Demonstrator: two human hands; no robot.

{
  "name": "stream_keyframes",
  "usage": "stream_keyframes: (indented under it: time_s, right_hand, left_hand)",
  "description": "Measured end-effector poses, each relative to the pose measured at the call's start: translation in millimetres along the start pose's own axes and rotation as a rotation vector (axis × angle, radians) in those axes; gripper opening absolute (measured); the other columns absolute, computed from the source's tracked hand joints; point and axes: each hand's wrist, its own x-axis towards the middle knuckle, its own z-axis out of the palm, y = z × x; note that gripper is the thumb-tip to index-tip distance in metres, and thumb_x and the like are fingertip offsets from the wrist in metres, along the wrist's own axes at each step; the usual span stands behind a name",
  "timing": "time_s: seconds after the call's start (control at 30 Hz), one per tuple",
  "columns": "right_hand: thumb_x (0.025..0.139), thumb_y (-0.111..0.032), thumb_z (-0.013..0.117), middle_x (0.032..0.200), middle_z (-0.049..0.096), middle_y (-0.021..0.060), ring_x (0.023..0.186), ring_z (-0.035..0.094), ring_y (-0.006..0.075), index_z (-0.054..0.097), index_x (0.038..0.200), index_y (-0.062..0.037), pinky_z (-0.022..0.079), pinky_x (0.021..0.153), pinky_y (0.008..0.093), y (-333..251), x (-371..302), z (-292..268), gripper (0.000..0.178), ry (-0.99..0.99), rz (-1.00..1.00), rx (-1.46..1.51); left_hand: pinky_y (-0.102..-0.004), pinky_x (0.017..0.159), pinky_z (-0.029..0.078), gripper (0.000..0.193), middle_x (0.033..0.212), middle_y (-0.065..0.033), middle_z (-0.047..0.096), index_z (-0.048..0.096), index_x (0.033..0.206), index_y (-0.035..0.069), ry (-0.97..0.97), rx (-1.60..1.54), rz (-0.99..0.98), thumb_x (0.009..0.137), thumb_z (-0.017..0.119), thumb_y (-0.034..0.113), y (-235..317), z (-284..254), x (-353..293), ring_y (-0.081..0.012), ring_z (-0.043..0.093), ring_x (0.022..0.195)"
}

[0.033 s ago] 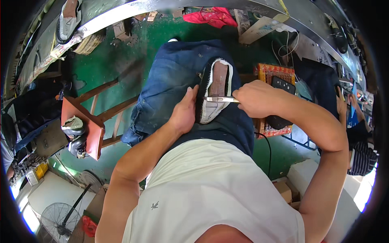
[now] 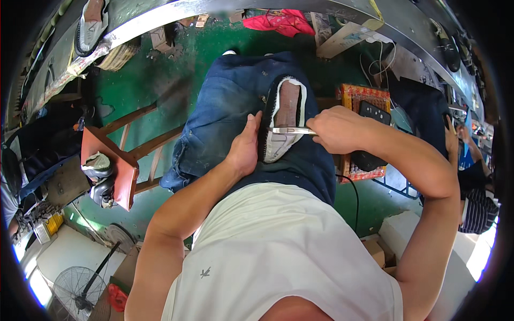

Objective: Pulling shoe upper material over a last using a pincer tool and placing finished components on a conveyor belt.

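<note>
A shoe (image 2: 289, 101) lies bottom up across my lap, its toe pointing toward my body. A white fabric edge frames its brown insole board, and the dark upper shows along the side. My right hand (image 2: 338, 130) is closed round metal pincers (image 2: 292, 130), whose jaws reach across the shoe bottom at the left edge of its front half. Against the left side of the shoe rests my left hand (image 2: 246, 145), thumb upward; its other fingers are largely hidden by the shoe. Blue denim (image 2: 225, 96) covers my lap beneath it.
To the left, a reddish wooden stool (image 2: 126, 176) lies on its side beside a pair of shoes (image 2: 99, 174). A red patterned seat (image 2: 348, 93) with a black device (image 2: 375, 113) is at the right. A metal bench edge (image 2: 225, 6) curves overhead. Another person's hand (image 2: 451, 136) shows far right.
</note>
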Motion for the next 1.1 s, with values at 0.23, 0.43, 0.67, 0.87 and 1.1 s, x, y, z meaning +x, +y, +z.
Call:
stream_keyframes:
  time_s: [0.23,0.43,0.67,0.87,1.1]
  right_hand:
    - [0.086,-0.015,0.066,0.086,0.067,0.0166,0.085,0.067,0.0385,0.064,0.097,-0.0030,0.054,0.075,0.0491,13.8,39.4,66.1,0.017,0.463,-0.149,0.132]
    - [0.086,-0.011,0.067,0.099,0.065,0.0215,0.098,0.065,0.0392,0.059,0.109,0.0049,0.052,0.086,0.0470,-8.2,2.9,43.1,0.029,0.359,-0.077,0.226]
    - [0.091,-0.012,0.063,0.111,0.064,0.0239,0.103,0.063,0.0424,0.053,0.124,0.0055,0.052,0.088,0.0488,-0.5,8.9,61.3,0.038,0.587,0.035,0.263]
    - [0.096,-0.020,0.062,0.100,0.067,0.0235,0.094,0.066,0.0432,0.057,0.110,0.0002,0.052,0.084,0.0501,32.3,16.4,79.7,0.025,0.386,0.190,0.435]
    - [0.102,-0.032,0.054,0.090,0.066,0.0259,0.087,0.065,0.0449,0.056,0.100,0.0001,0.052,0.078,0.0498,26.0,12.1,43.3,0.032,0.691,0.071,0.615]
  left_hand:
    - [-0.0333,0.113,0.036,0.061,0.148,-0.0186,0.050,0.043,0.149,-0.004,0.473,0.288,0.244,0.111,0.029,0.041,-17.8,-13.6,41.4,-0.0263,0.047,0.137]
    - [-0.0390,0.109,0.042,0.055,0.133,-0.0288,0.060,0.053,0.138,-0.009,0.537,0.740,0.492,0.109,0.031,0.033,-27.0,-23.8,42.6,-0.0398,0.056,0.128]
    - [-0.0427,0.109,0.043,0.048,0.145,-0.0307,0.048,0.047,0.144,-0.006,0.422,1.181,0.842,0.106,0.039,0.022,-23.1,-19.3,39.9,-0.0461,0.051,0.130]
    - [-0.0445,0.103,0.049,0.051,0.156,-0.0280,0.032,0.041,0.153,0.013,0.169,1.496,0.845,0.103,0.047,0.021,-6.1,-13.8,26.6,-0.0472,0.053,0.127]
    - [-0.0482,0.093,0.055,0.060,0.158,-0.0303,0.025,0.031,0.158,0.021,0.095,1.619,0.585,0.102,0.050,0.030,13.2,-7.5,27.1,-0.0494,0.062,0.111]
